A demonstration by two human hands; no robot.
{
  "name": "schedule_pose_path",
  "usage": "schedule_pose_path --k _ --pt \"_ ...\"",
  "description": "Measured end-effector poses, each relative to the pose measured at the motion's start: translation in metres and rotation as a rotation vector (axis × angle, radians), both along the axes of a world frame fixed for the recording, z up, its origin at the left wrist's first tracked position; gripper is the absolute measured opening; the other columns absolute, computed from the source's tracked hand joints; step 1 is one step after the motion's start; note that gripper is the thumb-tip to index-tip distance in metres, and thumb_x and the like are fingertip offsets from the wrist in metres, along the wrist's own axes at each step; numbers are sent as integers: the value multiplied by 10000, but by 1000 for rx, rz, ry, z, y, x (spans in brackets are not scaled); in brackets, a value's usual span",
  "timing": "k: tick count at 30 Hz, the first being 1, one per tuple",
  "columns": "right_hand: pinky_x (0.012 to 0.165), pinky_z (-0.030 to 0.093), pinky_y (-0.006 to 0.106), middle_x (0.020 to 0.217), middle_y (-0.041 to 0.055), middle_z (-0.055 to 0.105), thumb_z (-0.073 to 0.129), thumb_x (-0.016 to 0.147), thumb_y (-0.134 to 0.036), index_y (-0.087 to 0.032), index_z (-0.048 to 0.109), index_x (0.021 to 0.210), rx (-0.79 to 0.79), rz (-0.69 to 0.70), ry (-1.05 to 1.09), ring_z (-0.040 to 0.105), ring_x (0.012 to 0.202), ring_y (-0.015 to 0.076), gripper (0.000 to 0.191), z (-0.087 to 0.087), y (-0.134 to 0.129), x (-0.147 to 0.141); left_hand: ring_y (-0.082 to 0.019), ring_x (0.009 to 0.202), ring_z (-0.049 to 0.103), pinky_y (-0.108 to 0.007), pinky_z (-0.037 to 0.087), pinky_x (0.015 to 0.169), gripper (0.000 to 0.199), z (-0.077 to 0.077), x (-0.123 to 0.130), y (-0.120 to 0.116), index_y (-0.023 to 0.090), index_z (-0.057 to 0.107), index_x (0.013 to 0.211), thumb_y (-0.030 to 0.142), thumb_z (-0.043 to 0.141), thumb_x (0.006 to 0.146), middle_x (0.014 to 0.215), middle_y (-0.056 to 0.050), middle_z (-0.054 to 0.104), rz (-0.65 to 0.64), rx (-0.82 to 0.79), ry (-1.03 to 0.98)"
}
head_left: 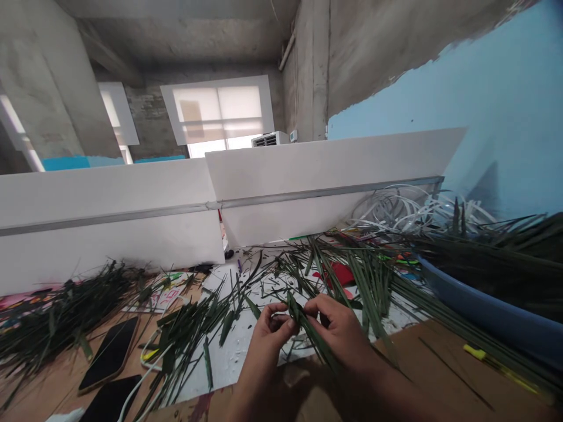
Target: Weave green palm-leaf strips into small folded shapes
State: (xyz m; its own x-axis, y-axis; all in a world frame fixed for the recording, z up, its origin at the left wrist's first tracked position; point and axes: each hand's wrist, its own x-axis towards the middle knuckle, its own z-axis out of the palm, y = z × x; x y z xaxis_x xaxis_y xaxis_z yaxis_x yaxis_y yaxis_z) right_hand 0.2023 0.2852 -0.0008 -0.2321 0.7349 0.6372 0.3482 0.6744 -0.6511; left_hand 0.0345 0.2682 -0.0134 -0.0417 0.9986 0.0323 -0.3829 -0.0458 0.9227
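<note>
Both of my hands meet over the middle of the table, around a folded strip of green leaf point(295, 310). My left hand point(271, 329) pinches its left side between thumb and fingers. On the other side, my right hand point(336, 325) has its fingers closed on the same leaf, whose long tail point(323, 343) slants down beneath that hand. Loose green leaf strips point(193, 325) lie just left of my hands, and longer leaf blades point(372, 281) spread out to the right. White paper point(233, 351) covered in small scraps is underneath.
Two phones point(109, 351) and a white cable point(152, 357) lie at left beside a leaf pile point(74, 310). A blue tub point(479, 305) full of leaves stands at right, near a yellow tool point(475, 351). White boards point(308, 176) close off the back, with coiled white strips point(396, 205).
</note>
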Motion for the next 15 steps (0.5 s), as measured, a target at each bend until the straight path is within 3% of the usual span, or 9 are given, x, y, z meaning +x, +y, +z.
schedule_pose_path --k 4,11,15 --pt "591 378 266 738 7 601 567 943 -294 -198 637 788 96 -53 -83 555 651 168 195 -6 0 0 -136 635 514 -254 408 630 428 8 5 -5 177 589 679 425 915 552 645 16 582 93 89 119" --pt "639 374 291 767 30 625 498 1001 -279 -198 606 819 298 -146 -255 586 689 188 226 -15 7 3 -143 616 496 -248 390 595 254 6 15 -9 175 635 665 315 840 613 630 8 583 178 112 204" --pt "626 325 303 746 30 620 485 1011 -277 -203 599 807 374 -193 -308 557 659 188 245 -17 7 3 -155 625 541 -260 443 613 264 10 16 -12 175 648 670 340 844 605 641 -3 616 142 66 138"
